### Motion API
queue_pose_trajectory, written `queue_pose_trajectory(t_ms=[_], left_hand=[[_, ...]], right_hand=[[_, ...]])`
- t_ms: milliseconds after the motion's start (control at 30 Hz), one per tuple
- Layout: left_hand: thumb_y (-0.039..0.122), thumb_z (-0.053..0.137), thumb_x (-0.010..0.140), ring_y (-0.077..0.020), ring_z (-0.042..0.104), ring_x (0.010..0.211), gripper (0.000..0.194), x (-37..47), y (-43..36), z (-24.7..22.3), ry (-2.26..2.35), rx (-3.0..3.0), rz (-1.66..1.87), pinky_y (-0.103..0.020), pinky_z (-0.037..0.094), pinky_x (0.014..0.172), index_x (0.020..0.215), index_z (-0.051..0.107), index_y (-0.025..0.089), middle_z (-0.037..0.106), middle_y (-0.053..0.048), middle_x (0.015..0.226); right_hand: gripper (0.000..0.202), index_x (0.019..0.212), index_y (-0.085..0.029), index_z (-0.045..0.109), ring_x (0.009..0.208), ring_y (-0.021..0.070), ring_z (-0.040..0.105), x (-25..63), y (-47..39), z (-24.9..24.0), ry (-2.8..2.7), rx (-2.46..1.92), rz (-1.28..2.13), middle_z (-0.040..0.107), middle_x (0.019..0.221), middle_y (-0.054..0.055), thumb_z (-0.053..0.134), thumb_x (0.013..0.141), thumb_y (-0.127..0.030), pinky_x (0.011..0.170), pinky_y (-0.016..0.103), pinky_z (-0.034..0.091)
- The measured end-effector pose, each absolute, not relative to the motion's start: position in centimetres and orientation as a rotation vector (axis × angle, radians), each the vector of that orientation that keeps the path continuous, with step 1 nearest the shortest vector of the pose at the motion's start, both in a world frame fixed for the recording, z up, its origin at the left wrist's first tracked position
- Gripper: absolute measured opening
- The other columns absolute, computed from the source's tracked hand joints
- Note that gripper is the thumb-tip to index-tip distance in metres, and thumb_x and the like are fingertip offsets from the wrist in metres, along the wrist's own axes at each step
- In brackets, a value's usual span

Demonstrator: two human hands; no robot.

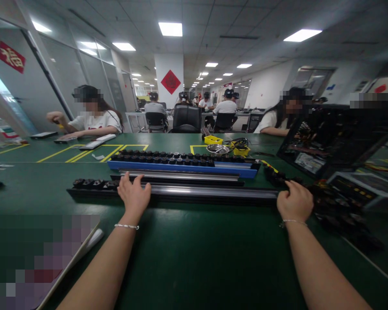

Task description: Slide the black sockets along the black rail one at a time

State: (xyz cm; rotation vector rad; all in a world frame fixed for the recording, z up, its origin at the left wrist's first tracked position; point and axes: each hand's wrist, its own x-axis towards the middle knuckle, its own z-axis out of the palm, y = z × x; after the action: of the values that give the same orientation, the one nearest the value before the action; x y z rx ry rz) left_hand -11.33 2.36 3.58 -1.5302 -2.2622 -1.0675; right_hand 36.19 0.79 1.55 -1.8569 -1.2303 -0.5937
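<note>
Across the middle of the green table, the long black rail lies left to right before me, its right end hidden by my right hand. That hand is curled there, and I cannot tell whether it grips the rail. My left hand has its fingers spread apart over the rail's left part, covering the end of a row of small black pieces, so I can't make out whether it touches one. Just beyond, a shorter rail is partly covered by my left fingers, and farther off a blue holder carries more dark pieces. To the right, black cables blur into a tangle beside a grey box; an open computer case stands farther back, its inside too dark to read, blocking part of a person. A metal bowl sits between yellow bins on the far side. Near left, pixelation masks a flat item cut off by the picture's edge.
</note>
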Motion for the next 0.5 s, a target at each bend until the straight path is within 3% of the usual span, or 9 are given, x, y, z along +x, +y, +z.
queue_pose_trajectory(t_ms=[200,367,500], left_hand=[[0.036,0.053,0.075,-0.037,0.013,0.138,0.054,-14.4,2.7,2.9,-2.58,-1.268,-1.121,-0.053,0.016,0.11,0.125,0.051,0.016,0.012,-0.018,0.151],[0.037,0.051,0.075,-0.0362,0.017,0.137,0.057,-15.0,2.9,2.2,-2.648,-1.265,-1.119,-0.049,0.019,0.11,0.127,0.049,0.013,0.018,-0.019,0.149],[0.038,0.049,0.076,-0.037,0.018,0.137,0.054,-15.4,3.1,1.7,-2.617,-1.271,-1.151,-0.049,0.019,0.11,0.125,0.052,0.014,0.02,-0.019,0.148]], right_hand=[[0.044,0.117,-0.017,0.061,0.114,0.0254,0.048,35.1,1.8,0.6,-1.509,-1.905,-0.468,0.059,0.122,0.01,0.037,0.082,-0.03,0.097,0.043,0.037],[0.044,0.112,-0.027,0.063,0.119,0.0243,0.046,35.0,1.8,0.4,-1.643,-2.117,-0.335,0.058,0.125,0.003,0.03,0.086,-0.04,0.101,0.049,0.03],[0.047,0.116,-0.027,0.061,0.121,0.0237,0.043,34.8,1.5,0.8,-1.672,-2.162,-0.296,0.056,0.129,0.002,0.028,0.086,-0.04,0.101,0.049,0.029]])
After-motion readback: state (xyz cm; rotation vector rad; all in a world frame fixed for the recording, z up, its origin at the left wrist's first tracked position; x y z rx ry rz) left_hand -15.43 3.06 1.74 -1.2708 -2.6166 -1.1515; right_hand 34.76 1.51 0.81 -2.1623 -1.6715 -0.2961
